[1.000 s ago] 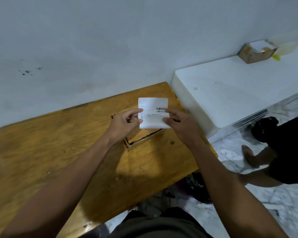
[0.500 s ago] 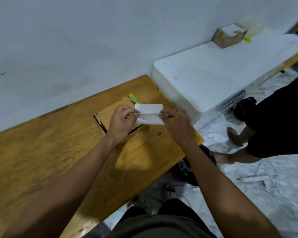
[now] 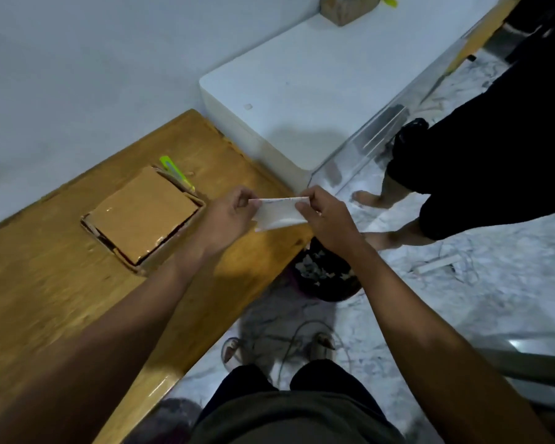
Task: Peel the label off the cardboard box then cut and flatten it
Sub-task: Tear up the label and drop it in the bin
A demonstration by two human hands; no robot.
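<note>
Label, folded, is pinched at each end by left hand and right hand, above the table's three-o'clock edge. Box lies at nine o'clock from them, cutter behind it. Sticky paper may cling to fingers when dropped toward the bin below.

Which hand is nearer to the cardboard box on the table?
Left. The left hand pinches the label just right of the cardboard box; the right hand grips the label's far end, beyond the table edge.

A plain home room: wooden table, marble floor, bare feet.
</note>
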